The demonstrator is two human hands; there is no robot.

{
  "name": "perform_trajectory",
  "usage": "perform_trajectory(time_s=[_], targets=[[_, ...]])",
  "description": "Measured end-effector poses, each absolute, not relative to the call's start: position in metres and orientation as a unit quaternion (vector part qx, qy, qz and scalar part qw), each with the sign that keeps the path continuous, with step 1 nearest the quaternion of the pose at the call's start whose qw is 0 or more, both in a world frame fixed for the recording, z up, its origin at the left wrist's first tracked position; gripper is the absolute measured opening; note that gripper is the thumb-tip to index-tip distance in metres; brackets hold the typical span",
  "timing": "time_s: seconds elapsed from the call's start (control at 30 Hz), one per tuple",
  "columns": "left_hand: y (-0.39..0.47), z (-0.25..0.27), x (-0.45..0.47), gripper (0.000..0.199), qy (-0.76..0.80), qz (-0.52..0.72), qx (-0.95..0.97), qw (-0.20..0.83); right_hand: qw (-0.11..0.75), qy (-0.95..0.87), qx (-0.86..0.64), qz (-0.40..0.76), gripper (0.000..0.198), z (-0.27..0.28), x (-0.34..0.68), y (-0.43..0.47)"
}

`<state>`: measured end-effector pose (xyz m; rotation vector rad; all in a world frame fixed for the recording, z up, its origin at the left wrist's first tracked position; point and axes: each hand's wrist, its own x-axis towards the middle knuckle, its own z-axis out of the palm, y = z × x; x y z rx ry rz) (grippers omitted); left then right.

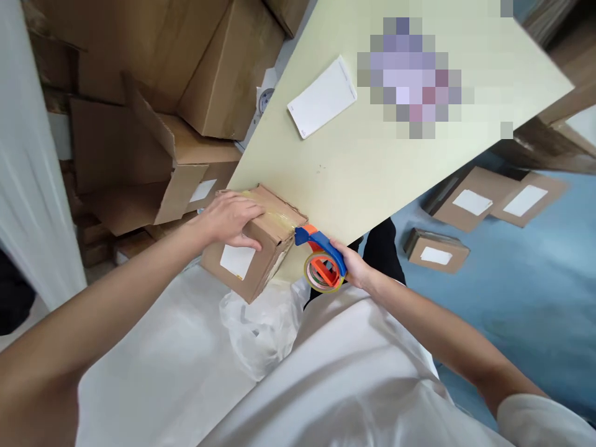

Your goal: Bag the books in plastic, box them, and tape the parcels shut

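Main risk, as I judge it: the cardboard carton (269, 253) is sitting at the near edge of the pale yellow table (358, 174), so a hard pull on the dispenser side could be dragging it round or over toward the wearer, if the steadying hand gives way. Second risk: the blue-and-orange tape dispenser (328, 245) is lying with its head right by the carton's corner, and a skewed angle there could be creasing the tape or catching the worn cardboard edge. Loose plastic bag (265, 329) is hanging just below; it could be snagging on the sticky roll. Cannot tell whether tape is bridging dispenser and carton; a shiny clear strip (285, 215) is showing along the top. Pose: left hand (236, 218) is resting spread over the carton's top, palm down, thumb reaching onto the labelled side, arm coming in low from the left. Right hand (354, 266) is closing round the dispenser's blue frame, forearm slanting in from the lower right. Hands are working apart, the dispenser's head between them.
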<state>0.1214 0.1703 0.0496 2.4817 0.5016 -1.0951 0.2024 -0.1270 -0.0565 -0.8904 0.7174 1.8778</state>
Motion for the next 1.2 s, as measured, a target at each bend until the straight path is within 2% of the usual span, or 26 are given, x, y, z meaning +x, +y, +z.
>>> perform_trajectory(time_s=[0.1, 0.3, 0.43, 0.53, 0.6, 0.7, 0.8, 0.87, 1.0, 1.1, 1.2], targets=[[0.183, 0.051, 0.105, 0.074, 0.190, -0.398, 0.885, 0.151, 0.467, 0.259, -0.354, 0.768, 0.031, -0.057, 0.222, -0.092], [0.190, 0.061, 0.077, 0.066, 0.445, -0.337, 0.822, 0.116, 0.447, 0.081, -0.384, 0.804, 0.037, -0.064, 0.284, 0.016], [0.159, 0.049, 0.085, 0.066, 0.521, -0.145, 0.830, 0.137, 0.401, -0.041, -0.416, 0.815, 0.049, -0.067, 0.319, 0.066], [0.132, 0.037, 0.102, 0.070, 0.469, -0.070, 0.870, 0.133, 0.378, -0.102, -0.484, 0.782, 0.042, -0.063, 0.334, 0.078], [0.121, 0.032, 0.111, 0.072, 0.446, -0.079, 0.882, 0.130, 0.403, -0.155, -0.521, 0.736, 0.036, -0.057, 0.338, 0.077], [0.117, 0.029, 0.115, 0.071, 0.452, -0.089, 0.879, 0.123, 0.408, -0.261, -0.514, 0.708, 0.040, -0.048, 0.341, 0.067], [0.120, 0.027, 0.115, 0.068, 0.460, -0.092, 0.876, 0.114, 0.338, -0.329, -0.503, 0.724, 0.060, -0.042, 0.343, 0.054], [0.121, 0.026, 0.114, 0.067, 0.460, -0.093, 0.877, 0.107, 0.326, -0.351, -0.512, 0.713, 0.077, -0.041, 0.344, 0.046], [0.121, 0.024, 0.114, 0.065, 0.460, -0.084, 0.879, 0.095, 0.349, -0.386, -0.522, 0.676, 0.082, -0.045, 0.348, 0.023], [0.120, 0.023, 0.115, 0.064, 0.467, -0.079, 0.876, 0.096, 0.353, -0.406, -0.532, 0.654, 0.085, -0.048, 0.357, -0.021], [0.119, 0.025, 0.117, 0.063, 0.473, -0.080, 0.871, 0.104, 0.351, -0.375, -0.525, 0.679, 0.088, -0.048, 0.359, -0.095]])
